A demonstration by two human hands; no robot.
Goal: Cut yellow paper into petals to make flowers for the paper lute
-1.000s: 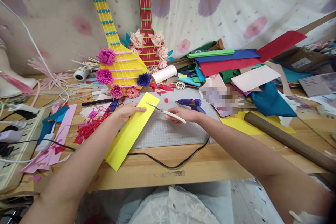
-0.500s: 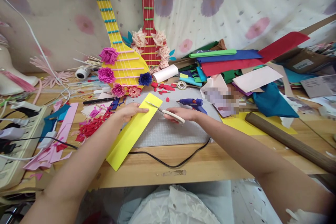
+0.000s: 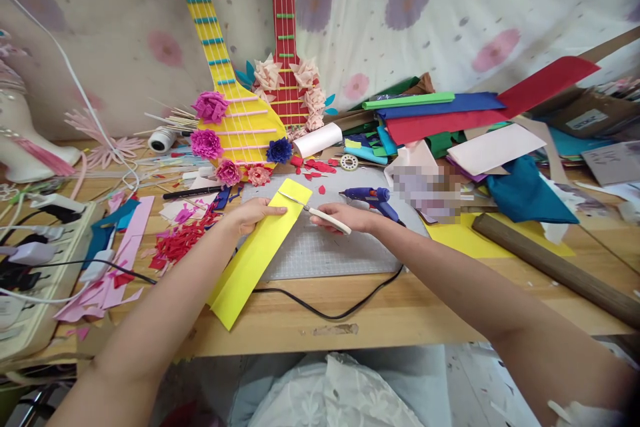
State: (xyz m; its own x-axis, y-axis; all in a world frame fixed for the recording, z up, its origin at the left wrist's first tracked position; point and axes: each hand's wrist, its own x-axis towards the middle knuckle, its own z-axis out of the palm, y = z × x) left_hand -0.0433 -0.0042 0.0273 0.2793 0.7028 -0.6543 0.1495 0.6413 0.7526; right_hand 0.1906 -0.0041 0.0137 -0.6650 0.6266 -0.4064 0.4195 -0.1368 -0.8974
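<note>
The left hand [image 3: 253, 213] lies flat and open at the cutting mat's [image 3: 325, 255] far left corner. Its fingers are stretched out together and press on the upper part of a yellow paper strip [image 3: 253, 257]; it grasps nothing. The strip runs slantwise across the mat's left edge. Its top end rests on the mat's far left corner, and its lower end reaches beyond the mat's near left corner, close to the edge of the wooden table [image 3: 400, 313]. The right hand [image 3: 345, 217], over the mat's far middle, is closed around the cream handle of a pair of scissors [image 3: 315, 212]. The thin blades point left across the strip's top end. The blades look nearly together, but it is too fine to tell whether they are parted or whether they touch the paper. The fingers curled about the handle hide its loops. Just beyond the mat's far right corner lies a blue glue gun [image 3: 373, 197], and past it is a blurred patch that cannot be made out. A black cable [image 3: 325, 312] loops along the mat's near edge.
</note>
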